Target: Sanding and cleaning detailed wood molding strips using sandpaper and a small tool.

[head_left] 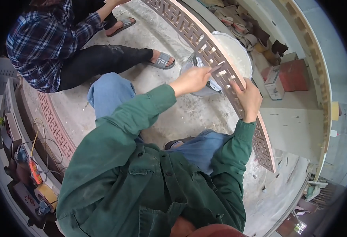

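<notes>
A long curved wooden fretwork strip (211, 49) with a cut-out maze pattern runs slantwise from the top of the view to the lower right. My right hand (249, 96) is wrapped around its right part, the thumb lying on the patterned face. My left hand (191, 80) is closed in a pinch on a thin flat brownish strip (217, 66), whose end rests at the cut-outs. Whether that strip is a file or folded sandpaper I cannot make out. Pale light shows through several openings beside it.
Behind the fretwork stands a round white tub (236, 49). A person in a plaid shirt (43, 39) sits at upper left. Another fretwork strip (55, 122) lies at left, near power tools and tape (46, 194). A shelf at right holds a red box (294, 75) and scraps.
</notes>
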Demonstrator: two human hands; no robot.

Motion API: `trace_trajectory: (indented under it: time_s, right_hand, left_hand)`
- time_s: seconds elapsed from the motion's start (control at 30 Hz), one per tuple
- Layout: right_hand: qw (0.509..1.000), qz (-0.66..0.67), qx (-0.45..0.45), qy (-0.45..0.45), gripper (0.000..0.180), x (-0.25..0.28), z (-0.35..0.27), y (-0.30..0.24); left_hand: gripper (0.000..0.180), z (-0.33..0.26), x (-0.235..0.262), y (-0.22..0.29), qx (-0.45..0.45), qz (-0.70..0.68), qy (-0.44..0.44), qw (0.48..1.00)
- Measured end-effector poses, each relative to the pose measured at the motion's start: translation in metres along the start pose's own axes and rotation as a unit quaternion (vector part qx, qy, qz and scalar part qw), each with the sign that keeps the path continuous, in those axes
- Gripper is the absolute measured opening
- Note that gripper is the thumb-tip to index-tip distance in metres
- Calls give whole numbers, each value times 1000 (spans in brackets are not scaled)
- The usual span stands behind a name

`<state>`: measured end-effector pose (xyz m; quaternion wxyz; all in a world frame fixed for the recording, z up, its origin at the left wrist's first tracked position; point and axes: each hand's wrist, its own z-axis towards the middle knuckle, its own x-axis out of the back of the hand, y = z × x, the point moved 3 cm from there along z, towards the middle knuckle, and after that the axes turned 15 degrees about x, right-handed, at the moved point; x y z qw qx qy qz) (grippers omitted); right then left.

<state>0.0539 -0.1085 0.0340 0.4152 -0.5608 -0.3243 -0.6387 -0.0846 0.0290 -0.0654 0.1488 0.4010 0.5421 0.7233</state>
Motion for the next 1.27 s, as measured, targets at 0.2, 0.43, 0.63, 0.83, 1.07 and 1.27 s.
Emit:
trace_trajectory:
  time_s: [0.2,0.43,0.63,0.83,1.07,1.27]
  right_hand:
    - [1000,2,-2,7,45,-5,2,8]
    - [999,23,-22,-11,46,-2,-1,6]
    - [1000,18,2,20,46,-6,-1,7]
    - [1000,-1,-5,10,49,-1,1,12]
    - [999,5,7,31,52,-8,5,17]
    - [1000,25,-10,5,49,-1,2,15]
  left_hand:
    - [20,10,0,-5,8,51,-10,999]
    - [17,21,-10,17,-17,78,22,997]
    - [17,20,-7,19,-40,155,4,987]
    - [16,5,8,46,-62,110,23,992]
    - [14,7,-8,1,-25,159,24,987]
    - [16,5,0,29,-56,111,59,991]
